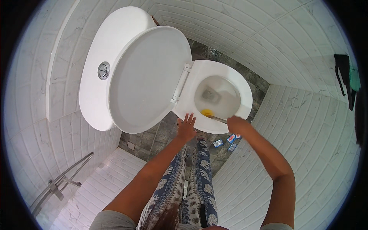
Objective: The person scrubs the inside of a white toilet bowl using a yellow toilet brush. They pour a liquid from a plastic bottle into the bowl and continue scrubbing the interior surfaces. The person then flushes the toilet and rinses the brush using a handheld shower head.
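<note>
My right hand (238,125) is closed round the handle of a toilet brush (207,112). Its yellow head lies inside the bowl, against the wall nearest me. Fingers spread, my left hand (186,127) rests on the near left part of the white toilet seat (245,86), close to the hinge. Inside the toilet bowl (226,97) a little water shows at the bottom. The toilet lid (149,80) is raised and leans back against the cistern.
The cistern (94,92) with a round chrome flush button (103,70) stands at the left. Several small blue and white packets (218,143) lie on the dark tiled floor (153,132). A metal rail (63,176) is at the lower left. Black items (345,78) hang at the right wall.
</note>
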Demonstrator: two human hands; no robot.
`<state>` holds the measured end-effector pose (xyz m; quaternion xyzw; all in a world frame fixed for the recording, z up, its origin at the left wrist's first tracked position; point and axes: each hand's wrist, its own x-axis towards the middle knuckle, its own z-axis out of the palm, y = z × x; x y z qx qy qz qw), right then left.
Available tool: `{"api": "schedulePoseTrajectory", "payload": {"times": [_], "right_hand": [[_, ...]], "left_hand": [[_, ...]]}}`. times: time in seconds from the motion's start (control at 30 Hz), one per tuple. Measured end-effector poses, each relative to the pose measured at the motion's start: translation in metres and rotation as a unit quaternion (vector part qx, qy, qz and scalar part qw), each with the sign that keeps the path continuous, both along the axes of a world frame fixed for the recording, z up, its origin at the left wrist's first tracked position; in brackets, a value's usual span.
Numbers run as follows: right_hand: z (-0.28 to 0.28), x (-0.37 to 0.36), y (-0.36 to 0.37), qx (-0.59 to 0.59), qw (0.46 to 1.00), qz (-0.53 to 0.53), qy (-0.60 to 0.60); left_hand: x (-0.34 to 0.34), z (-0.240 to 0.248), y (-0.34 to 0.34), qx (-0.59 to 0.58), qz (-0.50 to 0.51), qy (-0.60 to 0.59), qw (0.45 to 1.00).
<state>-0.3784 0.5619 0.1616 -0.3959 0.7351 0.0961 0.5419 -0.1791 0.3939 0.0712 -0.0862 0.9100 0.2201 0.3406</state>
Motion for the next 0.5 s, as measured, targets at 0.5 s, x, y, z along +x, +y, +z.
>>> {"api": "schedulePoseTrajectory", "payload": {"times": [0.5], "right_hand": [[0.005,-0.025,-0.008,0.026,0.943,-0.218,0.249]], "left_hand": [[-0.008,-0.001,0.001,-0.004,-0.007,0.001,1.0]]}}
